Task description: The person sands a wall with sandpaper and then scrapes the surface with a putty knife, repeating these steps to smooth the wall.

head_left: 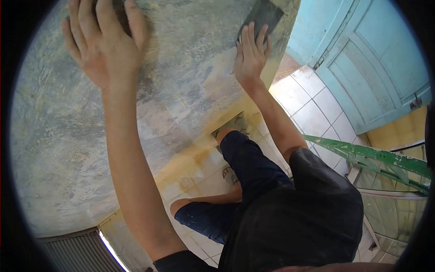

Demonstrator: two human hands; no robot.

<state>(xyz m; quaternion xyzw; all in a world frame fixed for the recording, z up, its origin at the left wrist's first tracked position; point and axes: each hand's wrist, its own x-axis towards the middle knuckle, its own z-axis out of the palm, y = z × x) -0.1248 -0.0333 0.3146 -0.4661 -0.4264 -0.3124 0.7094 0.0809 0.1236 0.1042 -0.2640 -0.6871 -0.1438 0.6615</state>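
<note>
A mottled grey and yellowish wall [181, 81] with a worn, scuffed surface fills the upper left. My left hand [106, 43] lies against it with the fingers apart and the thumb out to the right; a dark patch shows between thumb and forefinger. Further right, my right hand [252, 56] presses a dark grey, flat rectangular sheet of sandpaper [265, 17] to the wall near its right edge. The fingers lie over the lower part of the sheet, and its upper part sticks out past the fingertips.
A light blue door [367, 77] stands at the upper right, above white floor tiles [312, 111]. Chipped green metal bars [376, 156] cross by my right elbow, with glass-panelled frames [389, 217] below. My bent knees are close to the wall's yellow lower band [181, 161].
</note>
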